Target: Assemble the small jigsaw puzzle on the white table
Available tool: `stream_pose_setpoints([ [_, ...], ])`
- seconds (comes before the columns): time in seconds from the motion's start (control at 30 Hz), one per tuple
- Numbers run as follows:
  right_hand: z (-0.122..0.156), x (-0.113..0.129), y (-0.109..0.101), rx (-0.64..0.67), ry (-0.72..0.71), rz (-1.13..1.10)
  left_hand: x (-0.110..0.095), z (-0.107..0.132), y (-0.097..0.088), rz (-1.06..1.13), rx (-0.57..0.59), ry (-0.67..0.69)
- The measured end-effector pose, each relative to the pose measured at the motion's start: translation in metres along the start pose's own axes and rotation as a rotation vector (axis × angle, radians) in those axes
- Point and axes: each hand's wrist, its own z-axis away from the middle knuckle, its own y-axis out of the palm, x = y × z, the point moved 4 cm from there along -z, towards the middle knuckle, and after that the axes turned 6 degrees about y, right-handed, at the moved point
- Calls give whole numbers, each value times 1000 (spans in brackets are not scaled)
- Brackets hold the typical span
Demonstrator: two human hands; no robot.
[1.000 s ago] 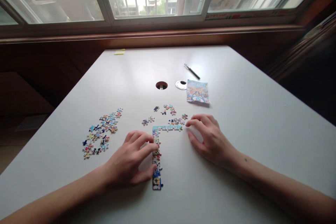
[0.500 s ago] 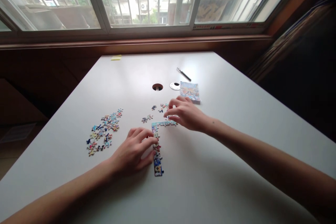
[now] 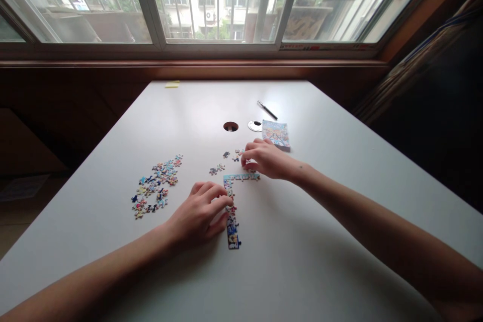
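An L-shaped run of joined jigsaw pieces lies flat on the white table, one arm toward me and a short pale-blue arm at the far end. My left hand rests at its left side, fingertips touching the long arm, thumb apart from the fingers. Just beyond the short arm, my right hand is bent down over loose jigsaw pieces. Its fingertips and thumb come close together; whatever is between them is hidden. A few more loose pieces lie left of it.
A larger pile of jigsaw pieces spreads on the left of the table. Behind my right hand are a small picture box, a pen, a round cover and a cable hole. Yellow tape marks the far edge.
The fingers of my right hand have curled inward and down over the loose pieces. My left hand stays at the joined pieces. The whole view has shifted slightly.
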Motion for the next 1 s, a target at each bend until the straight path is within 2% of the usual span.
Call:
stream_pose_setpoints([
  [0.23, 17, -11, 19, -232, -66, -113, 1, -1, 0, 9, 6, -16],
  [0.37, 19, -16, 25, -318, -34, -214, 0, -1, 0, 18, -4, -13],
  [0.7, 18, -22, 24, -309, 54, -278, -1, -4, -1, 35, -4, -28],
  [1.0, 18, -20, 24, -295, 60, -267, -1, -2, -1, 61, 8, -52],
])
